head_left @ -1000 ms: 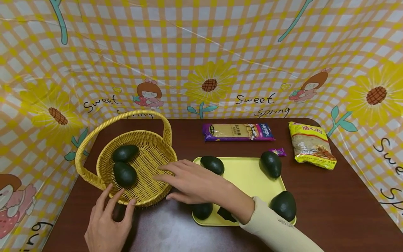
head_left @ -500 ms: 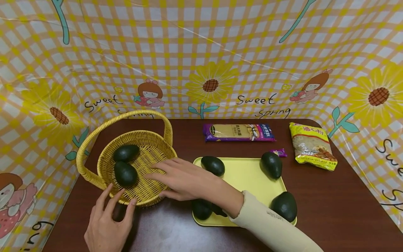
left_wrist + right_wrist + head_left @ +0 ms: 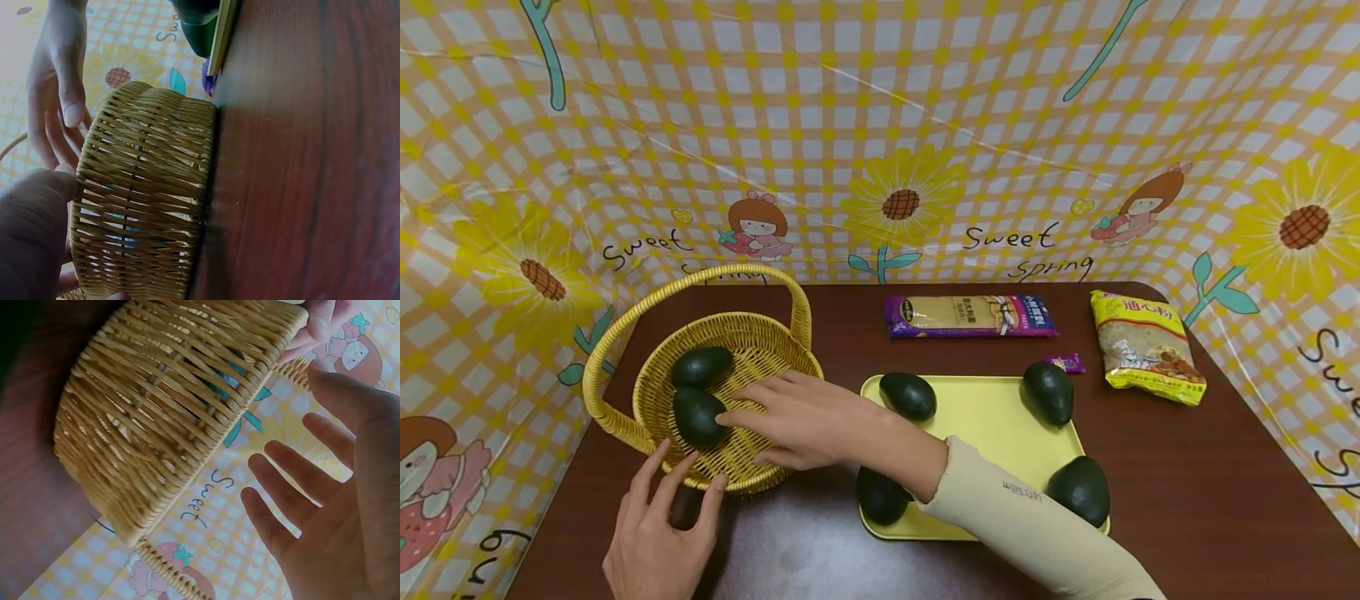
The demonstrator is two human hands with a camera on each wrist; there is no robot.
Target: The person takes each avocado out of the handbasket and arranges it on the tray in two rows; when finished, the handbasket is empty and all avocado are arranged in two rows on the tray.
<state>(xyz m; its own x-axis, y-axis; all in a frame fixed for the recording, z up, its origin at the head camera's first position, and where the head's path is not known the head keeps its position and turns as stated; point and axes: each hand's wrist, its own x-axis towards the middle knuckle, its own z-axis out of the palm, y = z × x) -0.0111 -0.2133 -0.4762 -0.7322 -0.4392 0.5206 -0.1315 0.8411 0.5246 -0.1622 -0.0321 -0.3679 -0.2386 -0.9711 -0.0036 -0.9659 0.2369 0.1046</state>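
Note:
A round yellow wicker basket [image 3: 737, 329] with a tall handle stands at the left, holding two dark green avocados [image 3: 702, 367]. My left hand [image 3: 662, 529] is at its near side and grips the rim, thumb at the top edge in the left wrist view [image 3: 37, 194]. Over the basket's right part reaches my right hand [image 3: 793, 421], with nothing in it. Its fingers are spread and relaxed; in the head view one fingertip overlaps the nearer avocado [image 3: 697, 418]. The right wrist view shows that hand's palm [image 3: 331, 550] apart from the basket wall [image 3: 156, 419].
To the right lies a yellow tray [image 3: 985, 417] with several avocados near its corners, one [image 3: 882, 496] partly hidden by my right forearm. Behind it are a purple pasta packet [image 3: 970, 317], a small purple wrapper [image 3: 1066, 363] and a yellow pasta bag [image 3: 1147, 346]. Patterned cloth surrounds the table.
My right hand has moved left, further over the basket towards the nearer avocado. The left hand stays at the rim, and the avocados lie as before.

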